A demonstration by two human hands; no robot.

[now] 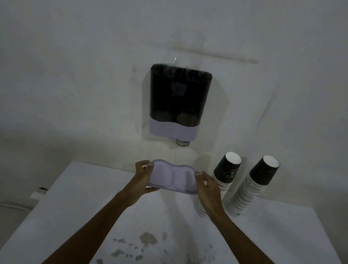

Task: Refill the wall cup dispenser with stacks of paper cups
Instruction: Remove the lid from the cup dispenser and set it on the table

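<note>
Lilac plastic marks the lid (173, 179), a double-lobed cover held flat at the centre of the frame, its long axis running left to right between the two hands. At its left end the left hand (143, 179) curls around the edge, thumb on top and fingers underneath; at its right end the right hand (207, 192) pinches the rim with narrow, bent fingers. Directly above, in the upper middle, the wall dispenser (176, 102) hangs with its dark body and lilac base; its top appears open, so the cover probably belongs up there. Both hands are equally near it. Below lies the white table (91, 198), paint flaking in the lower centre. To the right, two leaning stacks of paper cups (251, 187) stand against the wall, just beside the right hand, apparently not yet loaded.
</note>
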